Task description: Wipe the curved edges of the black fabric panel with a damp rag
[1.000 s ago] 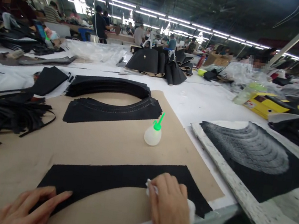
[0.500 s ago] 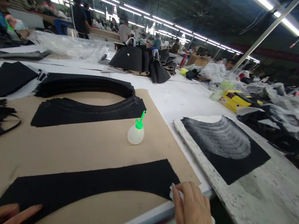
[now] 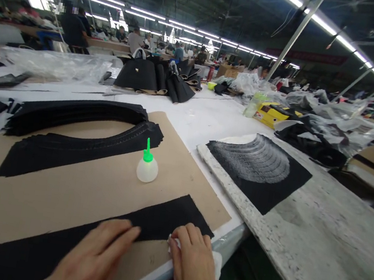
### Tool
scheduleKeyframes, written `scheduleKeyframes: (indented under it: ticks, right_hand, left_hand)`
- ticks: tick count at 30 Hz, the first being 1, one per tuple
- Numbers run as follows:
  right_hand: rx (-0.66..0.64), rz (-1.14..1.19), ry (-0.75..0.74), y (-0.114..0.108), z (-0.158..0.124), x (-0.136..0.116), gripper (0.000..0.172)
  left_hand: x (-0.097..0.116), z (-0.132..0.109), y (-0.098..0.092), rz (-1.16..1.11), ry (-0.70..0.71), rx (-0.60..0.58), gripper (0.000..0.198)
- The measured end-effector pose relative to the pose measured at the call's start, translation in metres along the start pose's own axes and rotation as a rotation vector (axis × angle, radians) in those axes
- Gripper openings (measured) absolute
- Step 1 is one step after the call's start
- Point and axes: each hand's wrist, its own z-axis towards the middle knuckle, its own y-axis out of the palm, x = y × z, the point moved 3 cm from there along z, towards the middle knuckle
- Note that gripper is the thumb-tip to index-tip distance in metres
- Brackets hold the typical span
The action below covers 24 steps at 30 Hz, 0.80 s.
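On the bench (image 3: 206, 122), by its near edge, pinching white cloth (image 3: 217, 264) in the right grip (image 3: 192, 263), bordering the black panel (image 3: 166, 213); poising the left grip (image 3: 96, 250) over it, cannot tell how wide. Farther, see bottle (image 3: 147, 170), then black stack (image 3: 79, 112).

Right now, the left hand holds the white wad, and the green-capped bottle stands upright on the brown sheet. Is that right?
Not quite: the head view shows the white wad in the right hand, not the left hand. The green-capped bottle does stand upright on the brown sheet.
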Motion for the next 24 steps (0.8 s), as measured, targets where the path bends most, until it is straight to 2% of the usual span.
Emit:
scheduleKeyframes:
  ticks: [1,3,6,8,10,14,18,22,24]
  right_hand:
    - [-0.021,0.041,0.008,-0.006,0.001,0.004,0.024]
    - [-0.044,0.108,0.052,-0.022,0.003,0.020,0.020]
    - [-0.009,0.141,0.159,-0.043,0.002,0.052,0.017]
    - [-0.027,0.114,0.154,-0.047,0.000,0.065,0.018]
    - [-0.058,0.051,0.080,-0.044,-0.002,0.070,0.019]
    - [-0.037,-0.083,-0.010,-0.038,-0.005,0.072,0.019]
    - [0.053,-0.106,0.038,-0.042,-0.007,0.078,0.021]
    - [-0.045,-0.032,-0.036,-0.042,-0.005,0.072,0.017]
    - [-0.070,-0.037,-0.018,-0.044,-0.002,0.070,0.016]
  left_hand:
    - [0.017,0.025,0.009,-0.058,0.052,-0.070,0.052]
    - [0.047,0.067,0.028,-0.203,0.102,-0.132,0.052]
    - [0.073,0.096,0.051,-0.247,0.118,-0.304,0.053]
    - [0.080,0.098,0.060,-0.199,0.151,-0.363,0.050]
    - [0.081,0.094,0.065,-0.132,0.200,-0.362,0.043]
    - [0.080,0.085,0.073,-0.024,0.265,-0.262,0.039]
    - [0.080,0.081,0.079,0.009,0.303,-0.187,0.039]
    - [0.081,0.080,0.079,0.020,0.309,-0.163,0.041]
    - [0.081,0.079,0.079,0.021,0.311,-0.160,0.042]
